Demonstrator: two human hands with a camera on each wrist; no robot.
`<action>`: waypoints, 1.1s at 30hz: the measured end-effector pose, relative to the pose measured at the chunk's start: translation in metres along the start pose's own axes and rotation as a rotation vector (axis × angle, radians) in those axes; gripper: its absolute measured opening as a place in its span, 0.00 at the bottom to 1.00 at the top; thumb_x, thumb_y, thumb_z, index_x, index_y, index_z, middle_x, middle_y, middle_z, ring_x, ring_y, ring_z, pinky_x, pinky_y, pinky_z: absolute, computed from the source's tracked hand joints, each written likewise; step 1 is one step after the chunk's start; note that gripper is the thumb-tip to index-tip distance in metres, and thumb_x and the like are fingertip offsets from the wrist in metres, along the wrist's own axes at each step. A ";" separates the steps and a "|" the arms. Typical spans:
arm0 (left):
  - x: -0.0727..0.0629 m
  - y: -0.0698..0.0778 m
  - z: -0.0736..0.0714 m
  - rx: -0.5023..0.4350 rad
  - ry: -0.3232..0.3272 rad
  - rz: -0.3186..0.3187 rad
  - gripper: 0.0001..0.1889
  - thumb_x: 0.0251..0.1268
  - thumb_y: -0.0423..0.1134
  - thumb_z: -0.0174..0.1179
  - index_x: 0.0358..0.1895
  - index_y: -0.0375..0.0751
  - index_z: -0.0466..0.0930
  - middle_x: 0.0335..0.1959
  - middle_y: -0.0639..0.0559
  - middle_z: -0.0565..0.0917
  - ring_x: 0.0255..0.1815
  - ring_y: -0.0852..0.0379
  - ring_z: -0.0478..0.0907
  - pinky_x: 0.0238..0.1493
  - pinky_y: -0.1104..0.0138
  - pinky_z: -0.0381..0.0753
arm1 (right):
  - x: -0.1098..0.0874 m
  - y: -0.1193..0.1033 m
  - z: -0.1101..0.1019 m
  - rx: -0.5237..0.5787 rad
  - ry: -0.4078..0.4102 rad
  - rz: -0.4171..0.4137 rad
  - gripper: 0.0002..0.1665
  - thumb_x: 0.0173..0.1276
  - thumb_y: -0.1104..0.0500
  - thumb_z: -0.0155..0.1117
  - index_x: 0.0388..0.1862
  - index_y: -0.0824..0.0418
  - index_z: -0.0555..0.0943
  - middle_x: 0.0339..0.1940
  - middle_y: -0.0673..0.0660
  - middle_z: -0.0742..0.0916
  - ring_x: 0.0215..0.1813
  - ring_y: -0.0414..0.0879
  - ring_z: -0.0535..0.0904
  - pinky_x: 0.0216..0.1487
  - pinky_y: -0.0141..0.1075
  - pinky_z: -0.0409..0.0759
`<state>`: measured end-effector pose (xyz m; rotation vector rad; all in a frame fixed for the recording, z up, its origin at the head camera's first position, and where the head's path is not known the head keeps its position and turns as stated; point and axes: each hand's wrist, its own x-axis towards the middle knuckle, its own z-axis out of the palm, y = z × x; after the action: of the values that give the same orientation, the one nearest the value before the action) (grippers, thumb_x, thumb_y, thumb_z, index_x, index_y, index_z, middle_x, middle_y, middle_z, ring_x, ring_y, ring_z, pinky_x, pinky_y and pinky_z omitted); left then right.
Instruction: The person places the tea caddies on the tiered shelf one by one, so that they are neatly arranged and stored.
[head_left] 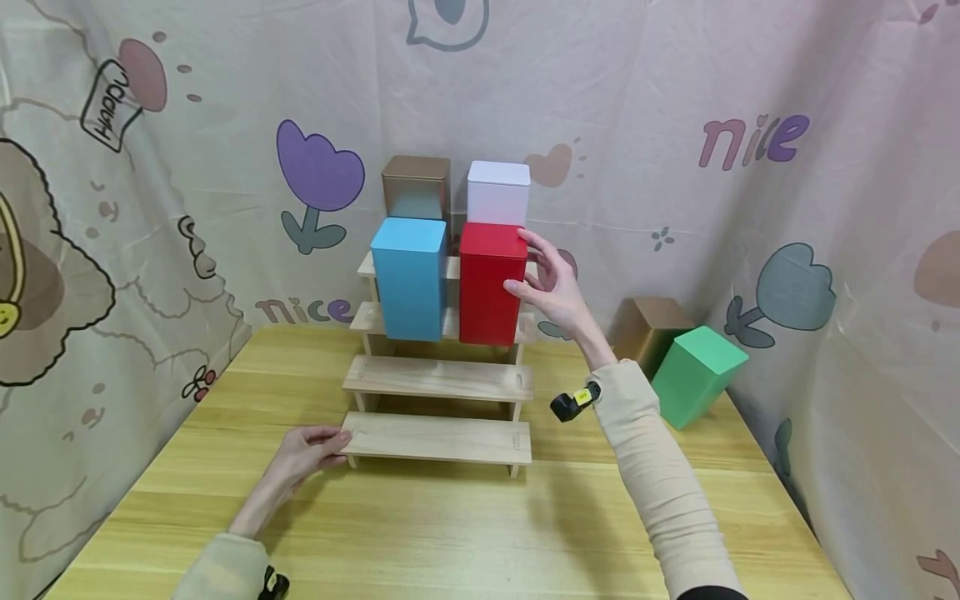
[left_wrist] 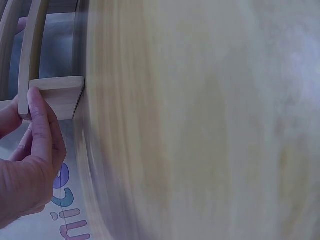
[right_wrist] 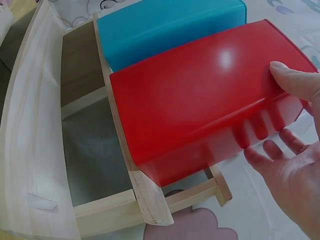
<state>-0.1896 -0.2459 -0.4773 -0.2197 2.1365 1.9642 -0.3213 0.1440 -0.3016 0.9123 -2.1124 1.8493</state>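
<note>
A red box (head_left: 491,287) stands upright on an upper step of the wooden tiered shelf (head_left: 438,437). My right hand (head_left: 551,283) grips its upper right side; in the right wrist view the thumb (right_wrist: 290,80) lies on the broad face, with the other fingers along the side. Just left of it, on the same step, stands a blue box (head_left: 410,283). My left hand (head_left: 303,454) pinches the left end of the lowest step; in the left wrist view thumb and fingers (left_wrist: 42,122) hold the board's end.
Behind, on the top step, stand a brown box (head_left: 416,187) and a white box (head_left: 498,192). At the table's right, a green box (head_left: 697,375) stands beside another brown box (head_left: 656,321). A printed cloth (head_left: 600,75) hangs around the wooden table (head_left: 450,542).
</note>
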 end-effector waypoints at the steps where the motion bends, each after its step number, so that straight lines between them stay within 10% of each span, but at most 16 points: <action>1: 0.000 0.000 0.000 -0.001 0.000 0.001 0.24 0.73 0.31 0.58 0.63 0.13 0.66 0.37 0.55 0.85 0.34 0.65 0.85 0.42 0.74 0.91 | 0.000 0.000 0.000 0.002 0.001 0.002 0.51 0.62 0.69 0.69 0.80 0.57 0.57 0.76 0.60 0.69 0.72 0.55 0.67 0.79 0.57 0.70; 33: 0.000 0.000 0.000 0.012 0.013 0.004 0.24 0.73 0.31 0.58 0.63 0.13 0.67 0.37 0.54 0.85 0.33 0.65 0.86 0.42 0.74 0.91 | -0.003 -0.002 0.000 -0.033 -0.008 0.000 0.50 0.62 0.65 0.71 0.79 0.52 0.58 0.75 0.56 0.70 0.72 0.53 0.69 0.77 0.54 0.74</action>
<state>-0.1897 -0.2455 -0.4778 -0.2268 2.1576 1.9570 -0.3183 0.1447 -0.3017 0.9136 -2.1403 1.8087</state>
